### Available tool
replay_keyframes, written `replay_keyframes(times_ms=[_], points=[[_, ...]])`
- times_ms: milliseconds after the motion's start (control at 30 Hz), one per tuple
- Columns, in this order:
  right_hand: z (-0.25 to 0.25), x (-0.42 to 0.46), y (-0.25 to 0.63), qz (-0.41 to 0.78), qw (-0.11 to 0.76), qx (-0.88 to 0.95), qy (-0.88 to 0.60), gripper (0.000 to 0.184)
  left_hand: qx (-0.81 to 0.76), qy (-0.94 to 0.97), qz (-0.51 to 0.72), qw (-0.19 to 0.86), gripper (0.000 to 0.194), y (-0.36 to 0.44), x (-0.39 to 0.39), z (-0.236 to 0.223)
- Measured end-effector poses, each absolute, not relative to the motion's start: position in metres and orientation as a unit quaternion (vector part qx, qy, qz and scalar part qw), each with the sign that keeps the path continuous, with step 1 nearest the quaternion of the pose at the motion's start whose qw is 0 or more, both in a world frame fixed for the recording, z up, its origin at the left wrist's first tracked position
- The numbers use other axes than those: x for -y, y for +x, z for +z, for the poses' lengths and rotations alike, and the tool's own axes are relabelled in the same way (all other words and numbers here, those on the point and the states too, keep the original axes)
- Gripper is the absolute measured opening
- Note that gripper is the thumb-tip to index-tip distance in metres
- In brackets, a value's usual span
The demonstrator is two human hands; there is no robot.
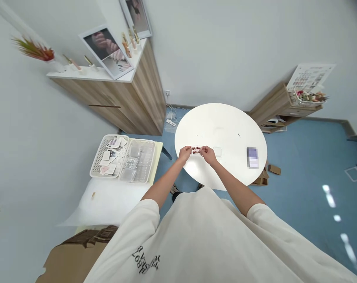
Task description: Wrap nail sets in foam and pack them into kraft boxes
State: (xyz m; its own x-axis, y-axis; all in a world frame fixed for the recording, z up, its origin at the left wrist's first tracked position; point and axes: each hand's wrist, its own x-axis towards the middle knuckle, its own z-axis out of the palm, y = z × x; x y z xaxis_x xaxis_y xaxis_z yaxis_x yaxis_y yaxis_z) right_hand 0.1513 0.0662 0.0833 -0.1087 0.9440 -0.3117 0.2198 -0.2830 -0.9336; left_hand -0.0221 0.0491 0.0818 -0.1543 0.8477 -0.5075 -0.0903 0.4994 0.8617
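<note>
Above the near left part of the round white table (219, 118), I hold up a small flat white card or tray of dark red press-on nails (196, 150), set in two rows. My left hand (185, 152) pinches its left end between thumb and fingers. At its right end, my right hand (208, 153) grips in the same way. Just right of my right hand, a clear flat plastic box or lid (217, 151) lies on the tabletop. Whether the nails sit under a cover is too small to tell.
A purple and white pixelated item (252, 158) lies at the table's right. On a side table to the left stand a white basket (93, 167) of packets and a white basket (152, 167) of clear boxes. Cardboard boxes (274, 169) lie on the floor; a wooden cabinet (149, 86) stands behind.
</note>
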Motion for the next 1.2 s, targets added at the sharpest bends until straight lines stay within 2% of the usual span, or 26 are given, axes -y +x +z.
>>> replay_keyframes(times_ms=[233, 500, 700, 833, 1033, 1200], points=[[0.075, -0.06, 0.23, 0.574, 0.309, 0.507, -0.564, 0.038, -0.619, 0.372, 0.383, 0.577, 0.014, 0.052, -0.056, 0.068], [0.069, -0.055, 0.282, 0.571, 0.301, 0.505, -0.573, 0.033, -0.632, 0.37, 0.372, 0.571, 0.019, 0.109, -0.047, 0.064], [0.063, -0.047, 0.297, 0.574, 0.303, 0.465, -0.602, 0.042, -0.683, 0.345, 0.388, 0.514, 0.025, 0.124, -0.046, 0.061], [0.057, -0.046, 0.301, 0.584, 0.309, 0.459, -0.594, 0.041, -0.687, 0.341, 0.37, 0.524, 0.028, 0.13, -0.047, 0.057], [0.056, -0.055, 0.308, 0.556, 0.325, 0.449, -0.619, 0.043, -0.68, 0.357, 0.346, 0.538, 0.026, 0.137, -0.047, 0.048], [0.054, -0.06, 0.311, 0.541, 0.299, 0.461, -0.637, 0.038, -0.681, 0.39, 0.333, 0.522, 0.016, 0.135, -0.053, 0.048]])
